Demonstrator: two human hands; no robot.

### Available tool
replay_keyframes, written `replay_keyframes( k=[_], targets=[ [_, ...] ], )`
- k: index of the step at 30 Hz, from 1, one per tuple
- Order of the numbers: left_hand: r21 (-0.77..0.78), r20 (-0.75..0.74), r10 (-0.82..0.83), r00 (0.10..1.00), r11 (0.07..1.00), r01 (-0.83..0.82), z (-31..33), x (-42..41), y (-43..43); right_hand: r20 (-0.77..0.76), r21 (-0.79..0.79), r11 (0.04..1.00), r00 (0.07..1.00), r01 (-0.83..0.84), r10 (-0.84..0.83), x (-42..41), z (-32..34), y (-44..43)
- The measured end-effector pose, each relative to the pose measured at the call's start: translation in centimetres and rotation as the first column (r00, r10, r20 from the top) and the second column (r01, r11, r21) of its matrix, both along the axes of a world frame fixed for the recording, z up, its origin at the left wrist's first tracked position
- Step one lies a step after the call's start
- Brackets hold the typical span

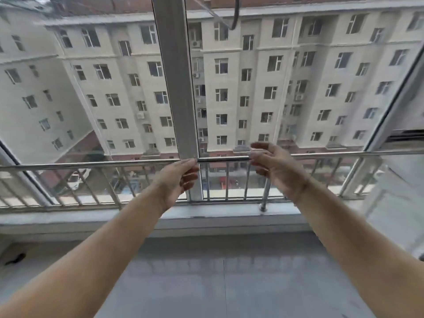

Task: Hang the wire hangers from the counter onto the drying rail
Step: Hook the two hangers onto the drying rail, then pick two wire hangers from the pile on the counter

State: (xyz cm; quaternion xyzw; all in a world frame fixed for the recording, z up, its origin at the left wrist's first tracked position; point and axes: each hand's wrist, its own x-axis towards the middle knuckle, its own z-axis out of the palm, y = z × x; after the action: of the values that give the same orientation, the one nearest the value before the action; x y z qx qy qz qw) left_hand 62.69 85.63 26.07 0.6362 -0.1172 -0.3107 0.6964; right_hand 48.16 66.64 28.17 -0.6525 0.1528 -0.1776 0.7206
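Both my arms reach forward toward the window. My left hand (pixel 179 180) is in front of the window's middle post, fingers loosely curled, with nothing visible in it. My right hand (pixel 271 165) is a little higher and to the right, fingers relaxed and spread, also holding nothing that I can see. At the top edge a dark curved loop (pixel 236 13) hangs down, and a thin wire line (pixel 208 11) slants beside it; both are cut off by the frame. The drying rail itself is out of view.
A steel guard rail (pixel 91 165) with vertical bars runs across the window at hand height. A pale window ledge (pixel 218 216) lies below it, then a grey tiled surface (pixel 206 283). A small dark object (pixel 16 259) lies at the left.
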Motion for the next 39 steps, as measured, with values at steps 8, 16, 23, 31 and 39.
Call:
replay_keyframes(
  k=[8, 16, 23, 31, 39],
  targets=[
    [0.076, 0.018, -0.156, 0.988, 0.985, 0.154, -3.9, -4.5, -4.9, -0.036, 0.091, 0.973, 0.977, 0.211, -0.209, -6.7, -6.2, -2.4],
    [0.091, 0.016, -0.366, 0.931, 0.927, 0.363, -5.0, -13.3, -14.8, -0.048, 0.111, 0.887, 0.894, 0.447, -0.445, -18.5, -9.1, -7.8],
    [0.089, -0.021, -0.573, 0.819, 0.815, 0.572, -6.1, -26.4, -24.7, -0.078, 0.012, 0.731, 0.729, 0.683, -0.68, -33.9, -10.0, -12.6],
    [0.082, -0.05, -0.724, 0.688, 0.683, 0.726, -8.8, -41.8, -33.2, -0.156, -0.001, 0.519, 0.513, 0.855, -0.844, -51.5, -12.7, -15.5],
    [0.074, -0.09, -0.832, 0.548, 0.543, 0.837, -10.4, -54.7, -39.9, -0.189, 0.003, 0.282, 0.277, 0.959, -0.942, -65.0, -13.5, -17.6]
  ],
)
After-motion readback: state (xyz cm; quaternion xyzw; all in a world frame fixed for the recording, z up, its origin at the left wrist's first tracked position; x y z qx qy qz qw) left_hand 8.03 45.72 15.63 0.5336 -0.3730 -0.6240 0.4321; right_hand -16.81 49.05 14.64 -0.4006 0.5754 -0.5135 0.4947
